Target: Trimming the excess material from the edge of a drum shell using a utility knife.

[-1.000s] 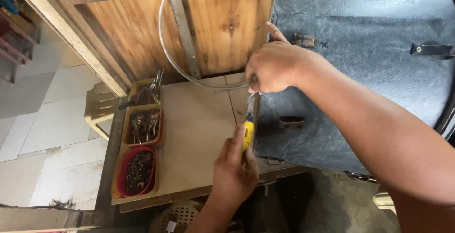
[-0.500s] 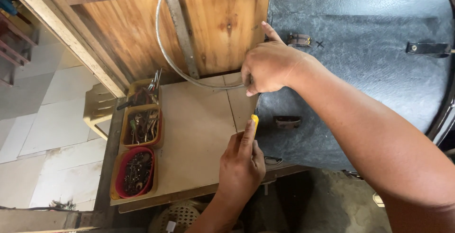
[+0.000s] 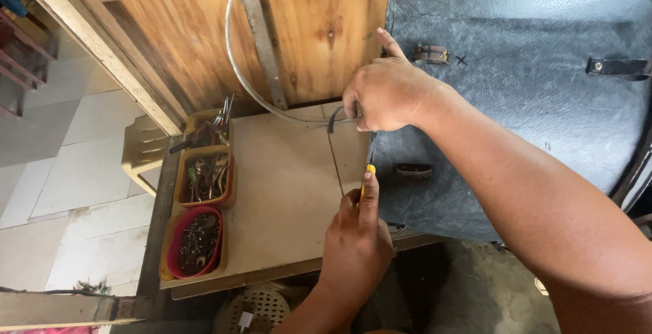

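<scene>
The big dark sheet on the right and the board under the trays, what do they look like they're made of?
The dark sheet looks like leather or vinyl: blue-black, with a pebbled, wrinkled grain and a dull sheen. The board looks like plywood or fibreboard: flat, pale tan, matte, with one thin seam. The right hand rests at the sheet's edge.

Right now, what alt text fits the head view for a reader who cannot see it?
A right hand pinches a thin metal hoop at the edge of a dark leather sheet, while the left hand grips a yellow-handled tool below. Trays of small tools sit left.
</scene>
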